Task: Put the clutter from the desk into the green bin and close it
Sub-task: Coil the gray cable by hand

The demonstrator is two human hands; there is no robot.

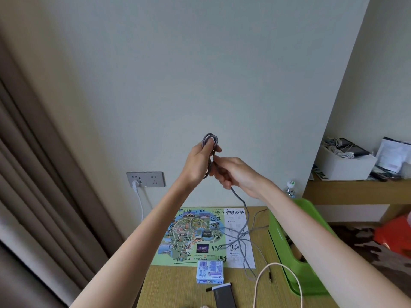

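Note:
Both hands are raised in front of the wall, well above the desk. My left hand grips a small coil of grey braided cable whose loops stick out above the fingers. My right hand pinches the same cable just below the coil. The rest of the cable hangs down and lies tangled on the desk over a colourful map sheet. The green bin stands open at the desk's right side, partly behind my right forearm.
On the wooden desk lie a small blue box, a dark flat device and a white cable loop. A wall socket has a white plug in it. A curtain hangs at left; a shelf with a white box is at right.

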